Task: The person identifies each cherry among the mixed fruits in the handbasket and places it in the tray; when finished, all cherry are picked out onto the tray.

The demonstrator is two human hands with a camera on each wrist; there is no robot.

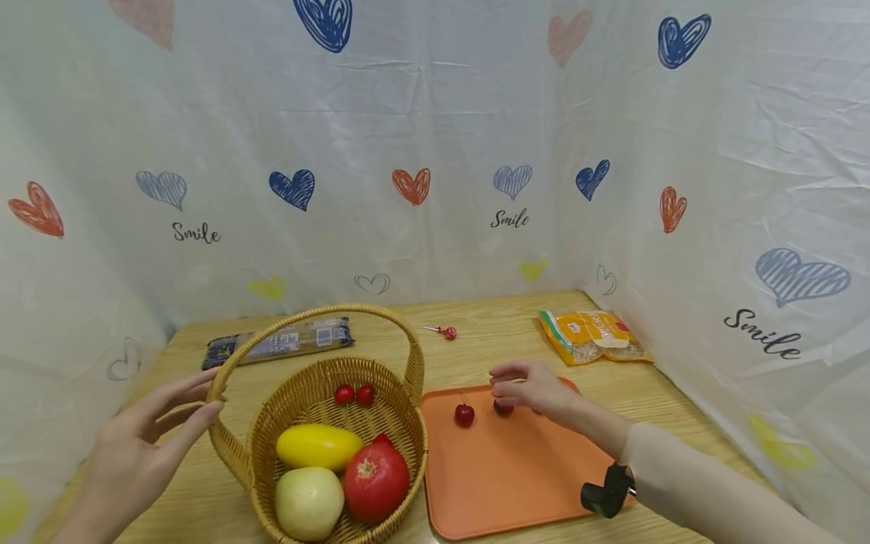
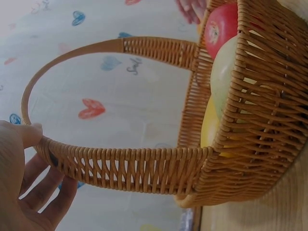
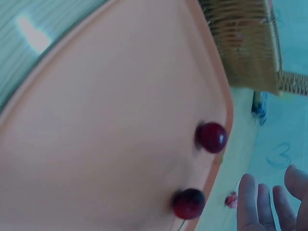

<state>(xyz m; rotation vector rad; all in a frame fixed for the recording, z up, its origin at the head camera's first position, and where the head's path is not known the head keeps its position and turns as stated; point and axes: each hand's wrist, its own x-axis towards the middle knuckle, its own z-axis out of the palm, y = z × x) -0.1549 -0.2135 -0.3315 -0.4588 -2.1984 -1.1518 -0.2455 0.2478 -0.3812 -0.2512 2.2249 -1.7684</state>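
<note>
My left hand (image 1: pixel 132 457) pinches the handle (image 2: pixel 120 161) of a wicker basket (image 2: pixel 269 106), thumb on one side and fingers on the other. Inside lie a yellow mango-shaped fruit (image 1: pixel 319 447), a pale green apple-like fruit (image 1: pixel 309 504), a red pomegranate (image 1: pixel 376 481) and two cherries (image 1: pixel 344 394). To the right, my right hand (image 1: pixel 533 387) hovers over an orange tray (image 1: pixel 510 483), its fingers loosely bent with nothing between them. On the tray sit a dark red cherry (image 1: pixel 464 415) and another dark cherry (image 3: pixel 188 204), partly covered by my fingers in the head view.
Behind the basket lies a long clear packet (image 1: pixel 292 341) with dark ends. A red lollipop (image 1: pixel 448 332) rests on the wooden table (image 1: pixel 476 363) beyond the tray. An orange food bag (image 1: pixel 593 336) is at the back right. Heart-printed curtains (image 1: pixel 421 227) enclose the table.
</note>
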